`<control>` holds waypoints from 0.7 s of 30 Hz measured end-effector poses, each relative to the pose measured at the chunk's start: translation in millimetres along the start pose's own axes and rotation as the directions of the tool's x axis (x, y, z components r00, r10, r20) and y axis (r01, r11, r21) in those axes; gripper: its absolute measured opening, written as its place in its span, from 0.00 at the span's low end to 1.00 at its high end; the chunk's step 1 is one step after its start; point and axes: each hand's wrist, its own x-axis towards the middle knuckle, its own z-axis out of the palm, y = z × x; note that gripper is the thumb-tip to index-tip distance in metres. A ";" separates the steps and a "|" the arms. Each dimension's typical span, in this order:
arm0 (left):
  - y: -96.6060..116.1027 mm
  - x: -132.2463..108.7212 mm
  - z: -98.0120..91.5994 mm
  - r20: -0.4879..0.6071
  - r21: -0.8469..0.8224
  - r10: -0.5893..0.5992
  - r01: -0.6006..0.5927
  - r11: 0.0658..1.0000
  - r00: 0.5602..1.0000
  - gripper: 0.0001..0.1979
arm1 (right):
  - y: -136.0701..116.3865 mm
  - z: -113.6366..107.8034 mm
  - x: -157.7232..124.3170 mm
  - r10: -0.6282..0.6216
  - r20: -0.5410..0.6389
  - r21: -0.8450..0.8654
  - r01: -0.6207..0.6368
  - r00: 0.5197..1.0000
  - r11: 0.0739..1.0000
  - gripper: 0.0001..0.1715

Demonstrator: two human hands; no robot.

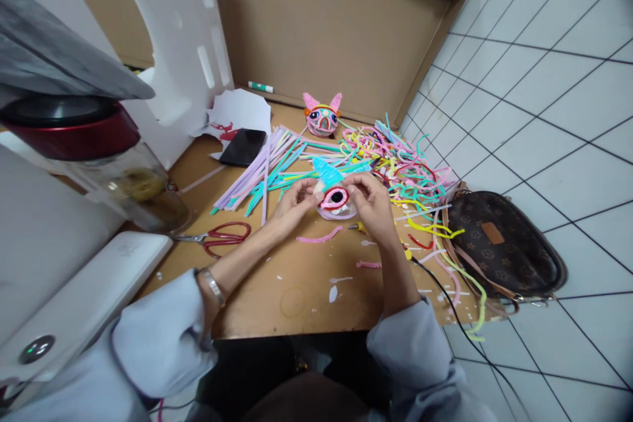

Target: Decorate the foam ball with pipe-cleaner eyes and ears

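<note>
Between my two hands sits a small pipe-cleaner figure with a blue pointed top, a red-rimmed pink eye and a clear lower part. My left hand pinches its left side near a whitish piece. On the other side, my right hand has its fingers closed on the figure's edge. A glue gun with a dark tip and yellow body lies partly behind my right wrist. Just below the figure, a pink pipe-cleaner strip rests on the table. A finished-looking pink-eared figure stands farther back.
Straight pipe cleaners lie in a bundle beside a black phone. A tangled pile of colored pipe cleaners spreads at right, near a brown bag. Red-handled scissors and a glass bottle are at left. A black cord crosses the right edge.
</note>
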 end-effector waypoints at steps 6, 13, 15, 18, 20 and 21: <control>1.8 -1.0 0.7 -0.002 0.005 0.004 -0.004 1.000 1.000 0.26 | -1.1 0.5 0.8 0.005 -0.006 -0.007 -0.005 1.000 1.000 0.07; 0.1 1.0 1.1 -0.006 0.008 0.039 -0.039 0.999 0.999 0.25 | 4.0 1.9 0.5 0.032 -0.003 0.022 -0.031 0.999 0.999 0.05; 0.7 0.8 1.2 -0.010 0.013 0.040 -0.040 0.999 0.999 0.26 | 5.9 2.3 0.6 0.027 -0.004 0.031 -0.027 1.000 0.999 0.06; 1.0 -0.2 1.8 -0.007 0.021 0.034 -0.034 0.999 0.999 0.25 | 8.1 3.0 1.1 0.014 -0.007 0.036 -0.013 1.000 0.999 0.06; 0.2 -0.3 1.6 -0.018 0.036 0.032 -0.031 0.999 0.999 0.25 | 9.0 3.6 1.3 0.011 -0.009 0.026 -0.011 1.000 1.000 0.06; -0.4 0.3 0.9 -0.040 0.045 0.035 -0.034 0.998 0.999 0.24 | 9.2 3.9 1.4 0.013 -0.009 0.021 -0.012 1.000 1.000 0.06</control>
